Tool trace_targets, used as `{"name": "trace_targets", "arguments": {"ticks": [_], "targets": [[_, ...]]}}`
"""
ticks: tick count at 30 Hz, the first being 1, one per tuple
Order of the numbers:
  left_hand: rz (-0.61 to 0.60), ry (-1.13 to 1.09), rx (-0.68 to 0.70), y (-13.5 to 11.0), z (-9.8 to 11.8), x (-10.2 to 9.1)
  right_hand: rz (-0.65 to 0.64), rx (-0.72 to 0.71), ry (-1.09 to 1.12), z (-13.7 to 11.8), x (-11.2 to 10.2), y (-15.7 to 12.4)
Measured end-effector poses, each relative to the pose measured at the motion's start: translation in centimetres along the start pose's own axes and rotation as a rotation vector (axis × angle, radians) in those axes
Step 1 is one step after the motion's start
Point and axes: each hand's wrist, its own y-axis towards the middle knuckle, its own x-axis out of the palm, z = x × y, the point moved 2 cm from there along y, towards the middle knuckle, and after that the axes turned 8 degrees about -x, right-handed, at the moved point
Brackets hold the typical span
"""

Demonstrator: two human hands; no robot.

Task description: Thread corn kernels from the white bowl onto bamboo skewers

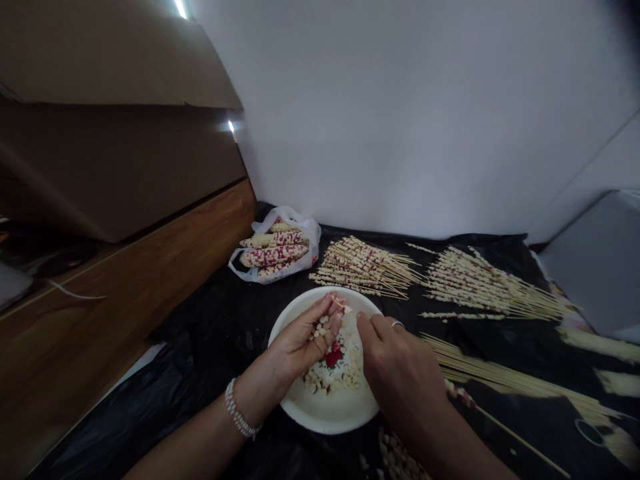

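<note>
A white bowl (330, 423) with loose corn kernels (345, 380) and a red patch on its bottom lies below both hands. My left hand (305, 343) is palm up over the bowl, fingers curled around several loose kernels; thumb and fingertips come together at its top. My right hand (395, 353), wearing a ring, is closed around a thin wooden skewer (520, 437). The skewer's tip shows at my left fingertips. Behind my right wrist the stick carries a few pale and dark red kernels. The grip inside my right hand is hidden.
A plastic bag (313, 233) of red-and-white corn cobs stands at the back, beside two piles of kernel-threaded skewers (365, 263) (470, 283). Bare sticks (480, 363) and stripped cobs (600, 343) lie right, on black plastic sheeting (210, 340). Cardboard boxes (120, 160) rise left.
</note>
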Motion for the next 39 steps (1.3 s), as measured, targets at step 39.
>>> {"name": "trace_targets", "arguments": {"ticks": [39], "targets": [[-0.022, 0.145, -0.057, -1.1, -1.4, 0.7, -0.013, -0.022, -0.026, 0.0, 0.3, 0.0]]}}
